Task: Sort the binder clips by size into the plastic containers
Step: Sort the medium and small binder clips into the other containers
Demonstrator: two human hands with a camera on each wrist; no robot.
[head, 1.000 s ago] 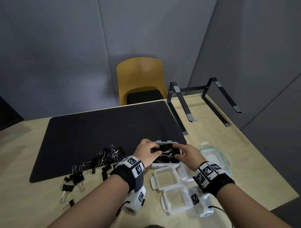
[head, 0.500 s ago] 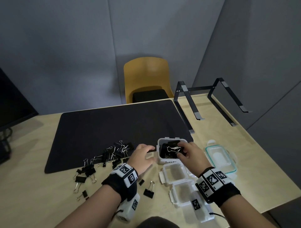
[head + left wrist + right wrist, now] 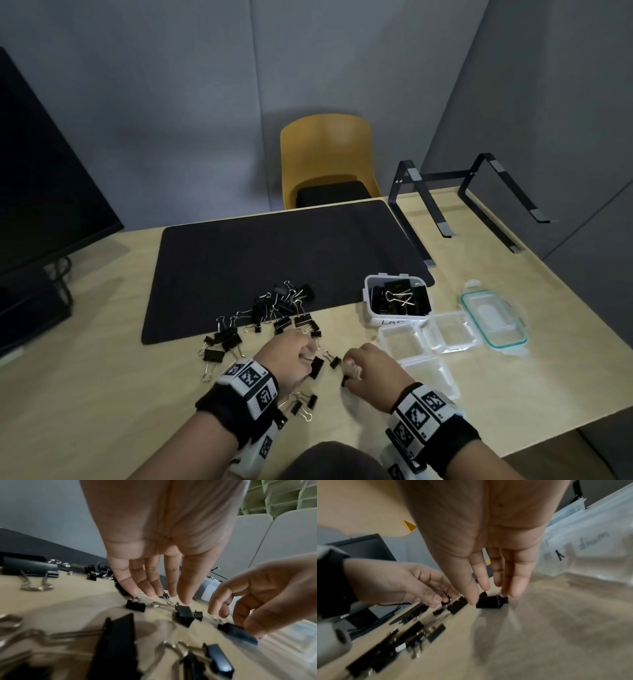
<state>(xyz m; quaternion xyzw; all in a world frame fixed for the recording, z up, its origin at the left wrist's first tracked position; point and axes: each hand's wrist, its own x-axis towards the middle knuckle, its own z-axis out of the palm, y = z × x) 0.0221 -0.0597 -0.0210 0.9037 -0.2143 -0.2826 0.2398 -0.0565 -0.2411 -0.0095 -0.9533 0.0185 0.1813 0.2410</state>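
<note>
Loose black binder clips (image 3: 274, 308) of mixed sizes lie across the mat's front edge and the wooden table. My left hand (image 3: 308, 349) hovers palm down over small clips (image 3: 135, 605), its straight fingertips (image 3: 150, 593) just touching them and holding nothing. To its right, my right hand (image 3: 349, 371) pinches a medium black clip (image 3: 489, 601) between thumb and fingers, low on the table. The labelled container (image 3: 368, 291) holds large clips. Three small clear containers (image 3: 400, 342) stand empty in front of it.
A teal-rimmed lid (image 3: 493, 322) lies right of the containers. The black mat (image 3: 274, 246) covers the table's middle, with a laptop stand (image 3: 445, 205) at the back right, a yellow chair (image 3: 325, 161) behind and a dark monitor (image 3: 41, 192) at the left. More clips (image 3: 301, 406) lie by my left wrist.
Both hands have left the large-clip container and come back toward the table's near edge. The right hand has closed on a loose clip. My view has swung left.
</note>
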